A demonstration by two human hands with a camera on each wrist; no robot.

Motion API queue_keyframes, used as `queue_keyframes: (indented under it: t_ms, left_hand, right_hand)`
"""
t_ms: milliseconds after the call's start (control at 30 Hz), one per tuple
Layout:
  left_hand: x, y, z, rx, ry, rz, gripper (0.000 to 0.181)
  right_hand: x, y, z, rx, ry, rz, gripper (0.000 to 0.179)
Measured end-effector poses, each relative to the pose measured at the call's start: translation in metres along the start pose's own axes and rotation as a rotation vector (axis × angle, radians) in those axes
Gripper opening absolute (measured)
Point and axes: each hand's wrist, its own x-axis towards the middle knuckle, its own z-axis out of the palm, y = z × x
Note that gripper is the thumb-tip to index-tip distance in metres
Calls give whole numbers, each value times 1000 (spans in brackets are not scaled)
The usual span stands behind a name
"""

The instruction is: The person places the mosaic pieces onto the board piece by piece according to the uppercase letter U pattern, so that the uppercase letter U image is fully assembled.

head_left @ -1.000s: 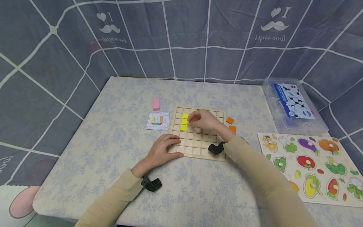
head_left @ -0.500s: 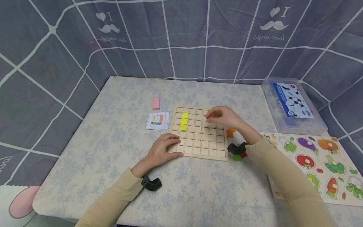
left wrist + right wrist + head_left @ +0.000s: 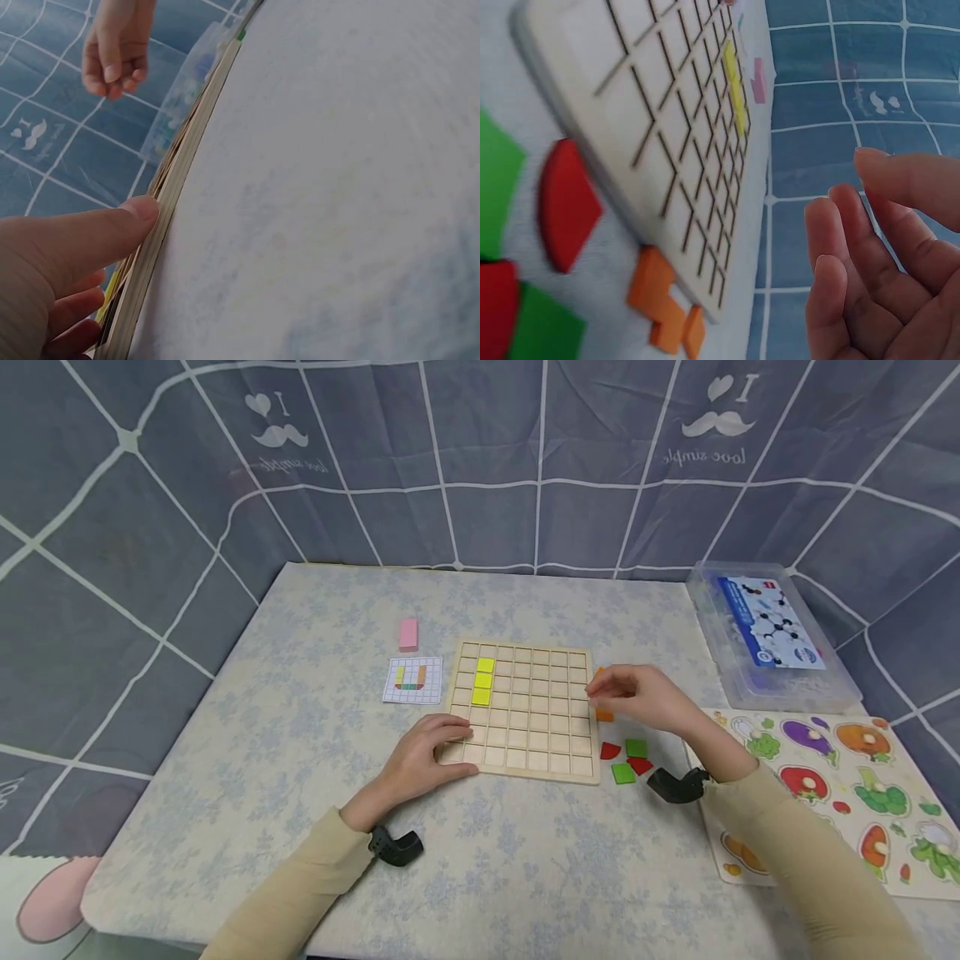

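The right hand [image 3: 636, 695], empty and loosely curled, has swung to the board's [image 3: 532, 722] right edge, where careless brushing could scatter orange tiles [image 3: 649, 283].

Tiles [image 3: 483, 682] on grid board [image 3: 538, 718], card [image 3: 412, 681] left of it, block [image 3: 408, 635] behind card, loose pieces [image 3: 636, 748] right

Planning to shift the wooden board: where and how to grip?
Likely both near corners of the wooden board, from the person's side, thumbs against the near edge. It lies flat; that edge is free except where the left hand rests, while orange pieces and a red piece crowd the right side. Keep it level: yellow tiles sit on its grid.
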Motion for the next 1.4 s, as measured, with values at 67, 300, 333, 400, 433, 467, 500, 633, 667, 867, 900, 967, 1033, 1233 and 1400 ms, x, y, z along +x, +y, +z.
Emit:
queue_keyframes:
  t_ms: [67, 300, 333, 400, 433, 467, 500, 633, 667, 867, 900, 967, 1033, 1233, 1400]
  left_hand:
    - [0, 0, 0, 3, 6, 2, 52]
    - [0, 2, -2, 8, 13, -4, 50]
    - [0, 3, -2, 9, 11, -8, 50]
    - [0, 3, -3, 8, 6, -18, 50]
    - [0, 3, -3, 8, 5, -21, 50]
    - [-1, 3, -3, 8, 4, -24, 50]
    - [-1, 3, -3, 7, 3, -26, 50]
    - [0, 4, -3, 3, -3, -32, 49]
    - [-1, 3, -3, 2, -3, -34, 49]
    - [-1, 2, -2, 4, -1, -36, 49]
    - [-1, 2, -2, 4, 0, -35, 49]
    - [-1, 2, -2, 5, 3, -31, 49]
    - [-1, 2, -2, 5, 5, -30, 49]
    - [-1, 2, -2, 2, 4, -34, 49]
    - [-1, 2, -2, 3, 6, -28, 49]
  right_hand:
    - [-6, 5, 1, -3, -5, -7, 23]
    - [-23, 18, 8, 29, -24, -5, 21]
    - [-25, 20, 9, 24, -24, -4, 21]
    - [-29, 22, 12, 0, -23, -5, 20]
    - [-30, 23, 13, -9, -26, -9, 20]
    - [-31, 24, 14, -14, -27, -13, 20]
    - [-32, 25, 15, -19, -29, -13, 20]
    - [-35, 28, 17, -35, -35, -5, 20]
    - [-36, 29, 17, -41, -36, 1, 20]
    - [-38, 34, 19, -59, -40, 12, 20]
    - [-38, 35, 19, -57, -40, 14, 20]
    - [-39, 36, 20, -49, -42, 21, 20]
    - [-39, 37, 20, -42, -46, 29, 20]
    - [-39, 38, 21, -44, -59, 33, 22]
    - [-40, 38, 22, -45, -67, 50, 22]
